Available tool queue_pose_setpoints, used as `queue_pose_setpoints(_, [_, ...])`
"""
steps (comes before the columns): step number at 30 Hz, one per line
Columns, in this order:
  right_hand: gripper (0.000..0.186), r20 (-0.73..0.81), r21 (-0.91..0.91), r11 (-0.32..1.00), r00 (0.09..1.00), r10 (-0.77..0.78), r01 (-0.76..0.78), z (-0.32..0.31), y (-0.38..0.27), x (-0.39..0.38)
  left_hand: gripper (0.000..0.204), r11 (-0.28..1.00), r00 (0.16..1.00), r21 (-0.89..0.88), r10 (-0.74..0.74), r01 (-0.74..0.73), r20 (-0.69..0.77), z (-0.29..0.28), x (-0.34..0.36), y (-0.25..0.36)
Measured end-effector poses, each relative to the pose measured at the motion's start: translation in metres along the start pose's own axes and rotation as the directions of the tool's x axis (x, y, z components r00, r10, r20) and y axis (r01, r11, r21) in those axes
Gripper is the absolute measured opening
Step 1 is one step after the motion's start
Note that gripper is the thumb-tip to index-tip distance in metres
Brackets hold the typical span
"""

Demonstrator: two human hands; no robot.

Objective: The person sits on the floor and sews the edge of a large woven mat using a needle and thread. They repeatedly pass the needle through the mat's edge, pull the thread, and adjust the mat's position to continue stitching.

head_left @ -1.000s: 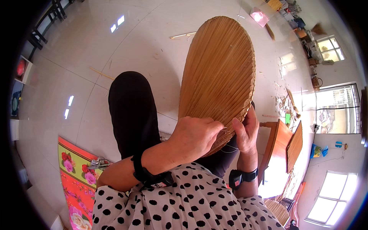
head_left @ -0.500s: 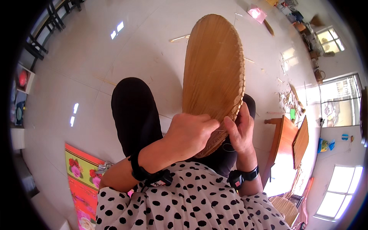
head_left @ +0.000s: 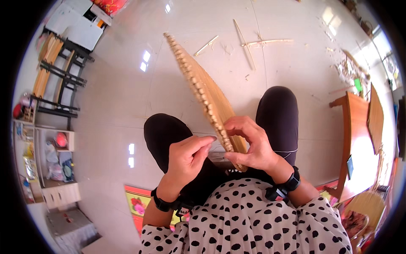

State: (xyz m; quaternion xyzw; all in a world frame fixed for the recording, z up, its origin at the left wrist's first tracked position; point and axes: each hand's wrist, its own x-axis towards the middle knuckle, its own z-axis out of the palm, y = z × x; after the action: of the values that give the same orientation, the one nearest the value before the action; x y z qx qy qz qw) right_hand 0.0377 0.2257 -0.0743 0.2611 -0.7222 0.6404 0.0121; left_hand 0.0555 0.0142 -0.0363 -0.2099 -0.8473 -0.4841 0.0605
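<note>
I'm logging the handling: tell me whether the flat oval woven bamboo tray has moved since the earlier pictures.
Yes. The woven bamboo tray has turned edge-on; its far end now leans left, over the left knee.

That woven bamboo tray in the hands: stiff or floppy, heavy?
Probably stiff: the woven bamboo tray stands edge-on, unsagging, though gripped only at its lower rim by the left hand and right hand. Likely light, since fingertips alone support it. The laced rim probably offers decent grip.
</note>
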Motion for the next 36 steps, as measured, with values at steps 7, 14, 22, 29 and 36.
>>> queue_pose_setpoints(7, [0.062, 0.011, 0.032, 0.999, 1.000, -0.012, 0.012, 0.016, 0.009, -0.001, 0.015, 0.988, 0.988, -0.005, -0.153, 0.152, -0.035, -0.006, -0.020, -0.009])
queue_pose_setpoints(14, [0.064, -0.003, 0.135, 0.990, 0.999, -0.036, 0.036, 0.016, 0.012, 0.000, 0.013, 0.978, 0.976, -0.013, -0.209, 0.209, -0.066, -0.004, -0.026, -0.004])
queue_pose_setpoints(22, [0.062, -0.046, 0.190, 0.980, 0.998, -0.048, 0.056, 0.015, 0.012, 0.001, 0.014, 0.977, 0.982, 0.095, -0.191, 0.191, -0.010, -0.011, -0.017, 0.004])
queue_pose_setpoints(29, [0.061, -0.057, 0.204, 0.977, 0.997, -0.053, 0.063, 0.013, 0.014, -0.001, 0.017, 0.982, 0.987, 0.100, -0.159, 0.157, 0.006, -0.009, -0.014, 0.004])
queue_pose_setpoints(36, [0.061, -0.071, 0.191, 0.980, 0.996, -0.046, 0.059, 0.010, 0.010, -0.002, 0.020, 0.987, 0.989, 0.093, -0.138, 0.134, 0.044, -0.009, -0.010, 0.011])
